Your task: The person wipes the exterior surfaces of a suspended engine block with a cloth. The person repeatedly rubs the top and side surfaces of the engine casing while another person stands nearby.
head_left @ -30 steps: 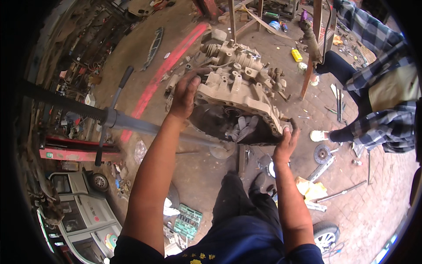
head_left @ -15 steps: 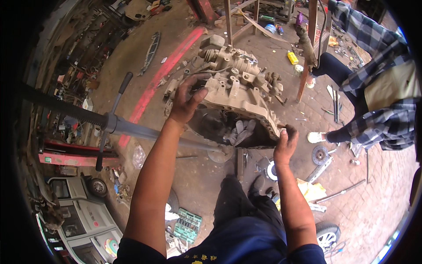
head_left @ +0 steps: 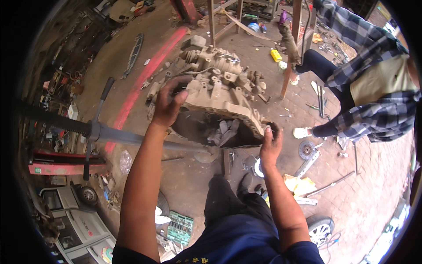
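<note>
A dusty metal gearbox (head_left: 215, 94) is in front of me at about waist height. The wide open mouth of its bell housing faces me. My left hand (head_left: 169, 103) is closed on the left edge of the housing, fingers curled over the top. My right hand (head_left: 271, 145) grips the lower right edge, its thumb on the flange rim. Inside the dark mouth lies a grey, finger-shaped piece (head_left: 227, 131), perhaps a glove. What bears the gearbox from below is mostly hidden.
Left, a grey metal post (head_left: 118, 134) with a crossbar handle reaches toward the gearbox. A person in a checked shirt (head_left: 365, 97) is at the right, beside a wooden frame. On the floor are a clutch disc (head_left: 307, 149), a green socket set (head_left: 179, 228), a wheel (head_left: 321, 231) and a red rail (head_left: 145, 86).
The whole view has shifted, so the gearbox and both hands appear further left. Both hands keep their places on the housing. The person at the right leans slightly differently.
</note>
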Demonstrator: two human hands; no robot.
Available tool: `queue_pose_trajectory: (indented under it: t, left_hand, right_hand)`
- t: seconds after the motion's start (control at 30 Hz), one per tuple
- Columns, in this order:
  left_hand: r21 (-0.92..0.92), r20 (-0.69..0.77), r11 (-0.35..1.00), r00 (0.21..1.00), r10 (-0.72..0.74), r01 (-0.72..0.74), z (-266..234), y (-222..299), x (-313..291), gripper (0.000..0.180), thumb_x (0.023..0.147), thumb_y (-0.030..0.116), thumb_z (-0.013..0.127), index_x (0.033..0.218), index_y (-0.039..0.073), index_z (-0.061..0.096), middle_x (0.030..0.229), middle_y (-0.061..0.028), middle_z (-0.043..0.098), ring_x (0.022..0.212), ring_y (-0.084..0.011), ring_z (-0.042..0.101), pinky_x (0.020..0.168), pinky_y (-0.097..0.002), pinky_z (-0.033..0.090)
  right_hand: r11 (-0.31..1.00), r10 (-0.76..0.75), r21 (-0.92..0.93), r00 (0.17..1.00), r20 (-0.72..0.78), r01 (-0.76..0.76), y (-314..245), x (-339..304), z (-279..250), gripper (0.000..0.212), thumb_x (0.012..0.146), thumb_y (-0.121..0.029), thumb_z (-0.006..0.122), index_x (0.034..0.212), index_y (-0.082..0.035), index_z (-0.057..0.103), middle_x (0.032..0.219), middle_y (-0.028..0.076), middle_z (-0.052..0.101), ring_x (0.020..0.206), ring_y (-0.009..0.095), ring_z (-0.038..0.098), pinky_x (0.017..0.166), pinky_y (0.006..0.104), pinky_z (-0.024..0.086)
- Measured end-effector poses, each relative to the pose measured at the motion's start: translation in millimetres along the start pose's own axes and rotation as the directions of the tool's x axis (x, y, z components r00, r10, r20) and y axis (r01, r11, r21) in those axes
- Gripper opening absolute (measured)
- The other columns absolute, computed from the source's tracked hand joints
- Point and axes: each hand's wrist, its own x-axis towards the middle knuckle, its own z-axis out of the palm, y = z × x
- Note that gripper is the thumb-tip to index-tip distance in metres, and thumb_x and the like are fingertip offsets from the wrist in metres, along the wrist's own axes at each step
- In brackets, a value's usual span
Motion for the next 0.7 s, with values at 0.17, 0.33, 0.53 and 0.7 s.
queue_pose_trajectory:
  t: [0.17,0.33,0.53,0.7]
  left_hand:
    - [-0.014,0.020,1.000,1.000,0.010,-0.010,-0.2,2.5,0.9,0.057,0.087,0.042,0.062,0.122,-0.003,0.066,0.123,-0.0147,0.067,0.118,-0.0231,0.061,0.105,-0.0355,0.043]
    - [0.002,0.028,0.999,0.999,0.040,-0.040,-1.3,1.1,0.0,0.055,0.088,0.040,0.061,0.121,-0.004,0.066,0.123,-0.0148,0.067,0.119,-0.0234,0.061,0.105,-0.0354,0.043]
    - [-0.023,0.020,1.000,1.000,0.012,-0.012,-0.4,0.6,3.3,0.053,0.088,0.039,0.062,0.118,-0.005,0.066,0.122,-0.0144,0.067,0.117,-0.0228,0.060,0.105,-0.0346,0.042]
    - [0.023,0.000,0.999,0.999,0.032,-0.032,-4.3,-1.5,4.1,0.052,0.088,0.038,0.062,0.117,-0.005,0.066,0.118,-0.0130,0.068,0.114,-0.0207,0.061,0.103,-0.0335,0.043]
  right_hand:
    - [1.000,-0.004,-0.029,0.995,0.095,0.007,2.2,5.3,-1.0,0.049,0.103,-0.025,0.058,0.140,0.006,0.053,0.137,0.023,0.058,0.127,0.033,0.056,0.109,0.0398,0.041]
    - [0.998,0.045,-0.045,0.997,0.057,-0.043,-12.6,1.9,-4.7,0.045,0.101,-0.028,0.062,0.132,0.004,0.057,0.124,0.022,0.064,0.115,0.034,0.062,0.102,0.0407,0.047]
    - [0.999,-0.033,0.012,0.999,0.003,0.033,-2.5,6.8,2.1,0.044,0.100,-0.032,0.064,0.126,0.004,0.062,0.115,0.020,0.068,0.107,0.031,0.065,0.097,0.0402,0.049]
    - [0.998,0.013,-0.056,0.999,0.050,-0.010,-11.4,8.9,-5.3,0.041,0.099,-0.031,0.066,0.122,0.004,0.065,0.112,0.018,0.070,0.104,0.028,0.067,0.096,0.0380,0.051]
